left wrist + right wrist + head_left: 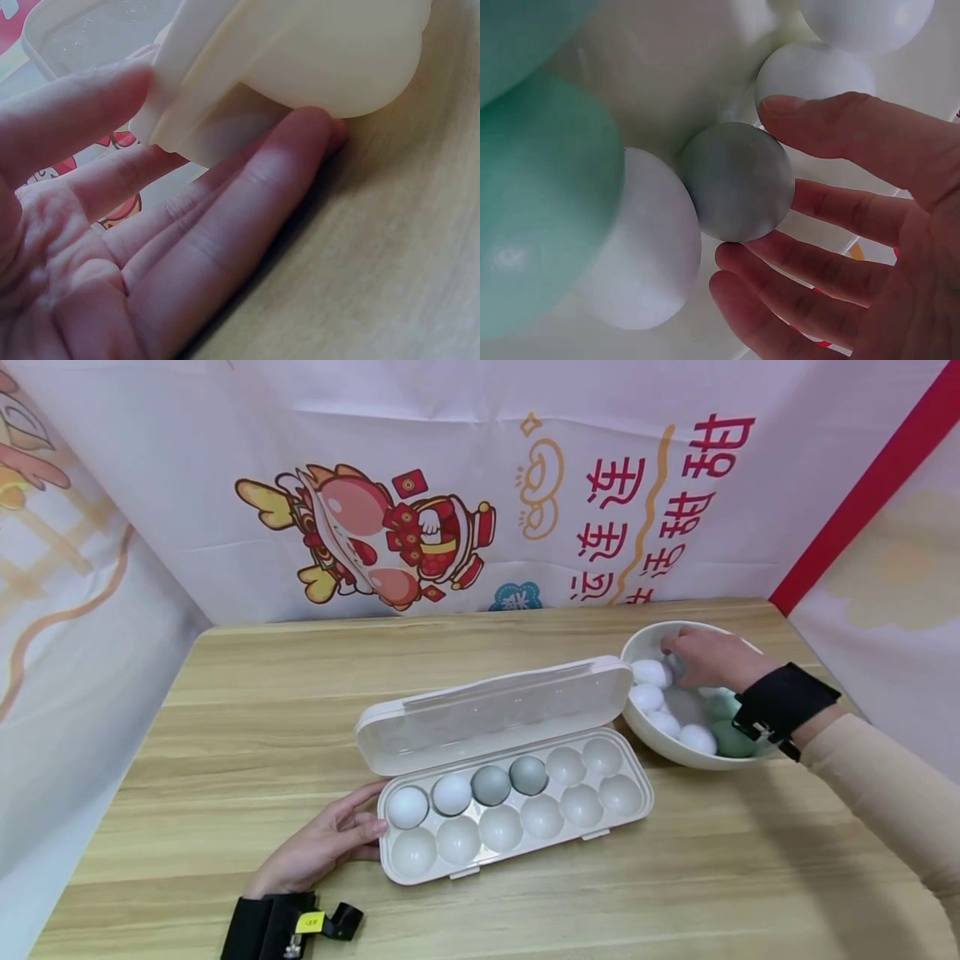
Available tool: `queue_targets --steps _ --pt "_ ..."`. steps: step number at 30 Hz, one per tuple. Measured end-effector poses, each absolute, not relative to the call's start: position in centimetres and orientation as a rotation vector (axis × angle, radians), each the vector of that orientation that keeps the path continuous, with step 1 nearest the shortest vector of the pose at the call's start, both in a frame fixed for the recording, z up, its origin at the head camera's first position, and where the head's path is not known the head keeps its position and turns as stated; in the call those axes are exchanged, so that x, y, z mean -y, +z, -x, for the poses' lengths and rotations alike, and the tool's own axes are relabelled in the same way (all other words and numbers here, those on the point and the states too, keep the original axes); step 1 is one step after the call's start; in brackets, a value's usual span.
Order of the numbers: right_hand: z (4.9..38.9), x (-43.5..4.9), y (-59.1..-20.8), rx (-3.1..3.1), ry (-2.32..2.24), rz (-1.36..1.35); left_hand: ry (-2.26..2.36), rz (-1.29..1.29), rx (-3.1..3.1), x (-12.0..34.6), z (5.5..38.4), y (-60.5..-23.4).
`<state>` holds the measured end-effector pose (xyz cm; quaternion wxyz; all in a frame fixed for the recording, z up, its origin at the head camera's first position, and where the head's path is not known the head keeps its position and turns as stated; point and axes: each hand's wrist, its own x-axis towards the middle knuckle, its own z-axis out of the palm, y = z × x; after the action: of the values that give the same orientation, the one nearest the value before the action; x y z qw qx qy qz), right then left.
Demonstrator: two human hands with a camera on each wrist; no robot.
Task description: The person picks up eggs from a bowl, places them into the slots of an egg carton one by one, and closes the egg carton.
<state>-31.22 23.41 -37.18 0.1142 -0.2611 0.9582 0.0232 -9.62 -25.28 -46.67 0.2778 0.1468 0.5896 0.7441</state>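
Note:
My left hand (326, 843) holds the left end of a cream egg box (542, 817), thumb on the rim and fingers lower down, as the left wrist view also shows. Its clear lid (510, 714) stands open toward the back. In the back row sit two white eggs (408, 807) and two grey-green eggs (491, 786), starting from the left. At the right, my right hand (708, 660) reaches into a white bowl (656, 743). There its thumb and fingers close around a grey egg (739, 184), which lies against a white egg (645, 247).
Several white eggs (648, 697) line the left side of the bowl, and larger green eggs (731, 739) lie at its right. The lid's right end is close beside the bowl. A printed cloth (450, 410) hangs behind the wooden table (247, 718).

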Motion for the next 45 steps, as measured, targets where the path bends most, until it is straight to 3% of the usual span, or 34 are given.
queue_targets --steps 26,45 --pt "31.7 -23.8 -37.2 -2.779 0.080 0.840 2.000 -0.412 -1.571 25.2 9.7 -46.9" --pt "30.3 -24.1 -36.4 -2.749 0.018 0.672 1.983 -0.388 -1.582 25.3 9.7 -46.9"
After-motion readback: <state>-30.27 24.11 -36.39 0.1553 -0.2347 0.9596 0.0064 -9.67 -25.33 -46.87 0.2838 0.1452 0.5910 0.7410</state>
